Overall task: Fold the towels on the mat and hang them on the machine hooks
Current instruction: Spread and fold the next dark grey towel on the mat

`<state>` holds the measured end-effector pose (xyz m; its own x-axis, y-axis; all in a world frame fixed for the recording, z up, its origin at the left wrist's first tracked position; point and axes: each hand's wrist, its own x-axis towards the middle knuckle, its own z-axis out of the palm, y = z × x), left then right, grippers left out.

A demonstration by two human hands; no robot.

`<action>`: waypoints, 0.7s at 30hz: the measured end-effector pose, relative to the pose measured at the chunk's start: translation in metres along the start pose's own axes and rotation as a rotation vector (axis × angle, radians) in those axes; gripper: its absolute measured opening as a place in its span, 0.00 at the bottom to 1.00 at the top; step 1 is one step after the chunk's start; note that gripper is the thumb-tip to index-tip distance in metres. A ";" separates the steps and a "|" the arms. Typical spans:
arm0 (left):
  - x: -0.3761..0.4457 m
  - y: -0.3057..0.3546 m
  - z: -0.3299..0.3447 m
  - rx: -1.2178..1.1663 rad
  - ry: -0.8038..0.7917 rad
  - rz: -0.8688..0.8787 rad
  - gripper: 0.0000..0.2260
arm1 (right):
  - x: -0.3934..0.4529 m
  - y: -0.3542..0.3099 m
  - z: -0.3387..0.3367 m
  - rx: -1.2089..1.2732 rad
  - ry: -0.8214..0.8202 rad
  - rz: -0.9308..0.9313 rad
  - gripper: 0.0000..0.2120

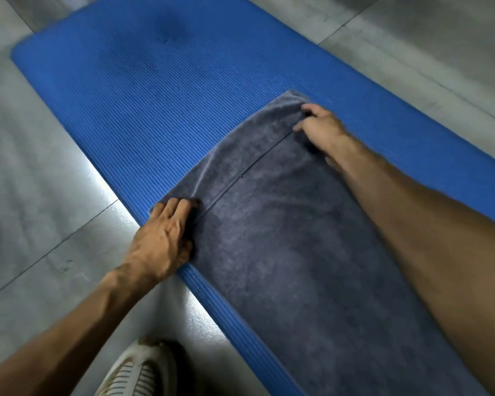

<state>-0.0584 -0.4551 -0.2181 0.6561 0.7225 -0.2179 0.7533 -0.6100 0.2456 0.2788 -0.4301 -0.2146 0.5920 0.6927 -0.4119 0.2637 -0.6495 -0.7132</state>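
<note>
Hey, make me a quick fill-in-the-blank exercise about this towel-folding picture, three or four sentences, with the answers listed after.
1. The grey towel lies on a mat whose colour is ____.
2. The left hand rests on the towel at the mat's ____ edge.
3. The right hand grips the towel's ____ end.
4. Near the bottom of the view, a ____ stands on the grey floor.

Missing words: blue; left; far; shoe
</note>
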 end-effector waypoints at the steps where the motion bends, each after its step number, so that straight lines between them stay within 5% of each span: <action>1: 0.000 -0.003 0.000 -0.018 -0.009 -0.008 0.33 | 0.003 -0.005 -0.001 0.133 0.015 0.053 0.24; 4: 0.001 -0.010 -0.001 0.018 -0.050 0.012 0.34 | 0.015 -0.006 -0.007 0.311 0.023 0.065 0.15; 9: 0.002 -0.006 0.000 0.171 -0.177 0.020 0.35 | 0.021 0.003 -0.006 0.220 0.092 0.055 0.20; 15: 0.000 -0.003 -0.007 0.229 -0.328 0.012 0.38 | -0.066 0.042 -0.009 -0.111 0.304 -0.326 0.19; 18: -0.005 0.024 0.000 0.218 -0.167 0.006 0.36 | -0.164 0.110 -0.007 -0.220 0.353 -0.354 0.23; 21: -0.021 0.084 0.031 0.094 -0.024 0.290 0.26 | -0.269 0.192 0.000 -0.609 0.328 -0.222 0.26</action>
<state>-0.0076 -0.5315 -0.2220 0.8443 0.5067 -0.1744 0.5348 -0.8178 0.2128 0.1702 -0.7415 -0.2409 0.6477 0.7611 -0.0349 0.7251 -0.6298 -0.2785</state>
